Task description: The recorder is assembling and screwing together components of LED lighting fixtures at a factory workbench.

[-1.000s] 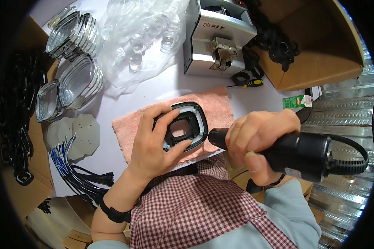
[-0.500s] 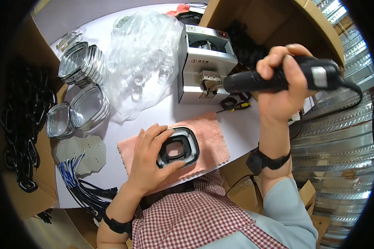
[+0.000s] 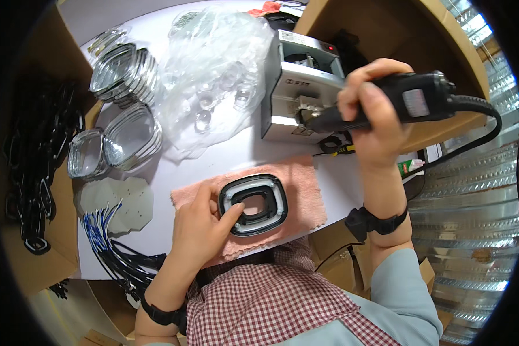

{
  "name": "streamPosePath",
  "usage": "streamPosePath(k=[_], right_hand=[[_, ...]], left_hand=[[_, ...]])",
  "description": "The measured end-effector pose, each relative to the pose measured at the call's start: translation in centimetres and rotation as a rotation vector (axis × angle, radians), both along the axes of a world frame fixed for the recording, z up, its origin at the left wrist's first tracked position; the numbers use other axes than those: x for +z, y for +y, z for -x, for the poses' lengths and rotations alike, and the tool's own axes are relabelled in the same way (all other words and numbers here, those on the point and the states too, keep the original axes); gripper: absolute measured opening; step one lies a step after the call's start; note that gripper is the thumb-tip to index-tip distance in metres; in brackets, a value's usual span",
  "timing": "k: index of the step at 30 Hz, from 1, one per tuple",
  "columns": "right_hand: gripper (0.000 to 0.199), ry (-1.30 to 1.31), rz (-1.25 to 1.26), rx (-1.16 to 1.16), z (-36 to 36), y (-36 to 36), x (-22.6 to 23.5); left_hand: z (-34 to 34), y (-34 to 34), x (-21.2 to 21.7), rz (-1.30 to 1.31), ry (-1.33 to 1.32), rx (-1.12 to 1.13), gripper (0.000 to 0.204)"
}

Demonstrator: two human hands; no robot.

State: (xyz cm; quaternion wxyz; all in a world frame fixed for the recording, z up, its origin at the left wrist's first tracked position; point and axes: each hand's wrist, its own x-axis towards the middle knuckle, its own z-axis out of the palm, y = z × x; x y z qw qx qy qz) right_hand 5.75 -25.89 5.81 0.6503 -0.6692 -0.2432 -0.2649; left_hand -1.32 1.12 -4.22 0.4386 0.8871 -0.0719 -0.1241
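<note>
My left hand [image 3: 199, 225] grips a black rounded-square housing [image 3: 277, 202] by its left side, thumb over the inner edge. A pale band runs around the housing's open centre. It lies on a pink cloth [image 3: 307, 193]. Raised at the right, my right hand [image 3: 378, 118] is wrapped round a black corded electric screwdriver [image 3: 415, 101]. The tool points left, its tip at the metal outlet on the front of a silver screw feeder [image 3: 291, 89]. Whether a screw sits on the tip is too small to tell.
Stacked glass covers [image 3: 124, 141] and a clear plastic bag [image 3: 196, 75] of round lenses stand at the back left. Pale plates [image 3: 127, 202] and bundled wires [image 3: 118, 254] lie left of the cloth. Cardboard boxes flank the table; a yellow-black screwdriver [image 3: 345, 150] lies by the feeder.
The electric screwdriver has tilted and moved slightly left and down against the feeder's outlet. My left fingers have drawn back from the housing's top to its left side. The whole view has shifted a little.
</note>
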Motion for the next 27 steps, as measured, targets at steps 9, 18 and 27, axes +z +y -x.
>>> streamPosePath(k=[9,18,27], right_hand=[[0.03,0.151,-0.299,0.315,4.0,4.6,0.0],[0.032,0.219,-0.172,0.484,2.9,8.9,-1.3],[0.034,0.23,-0.102,0.494,2.4,10.4,-1.9]], left_hand=[[0.2,-0.3,-1.1,0.148,-0.01,0.035,0.04],[0.3,0.1,-1.7,0.131,-0.026,0.016,0.042],[0.2,0.2,-1.2,0.078,0.0,-0.014,0.039]])
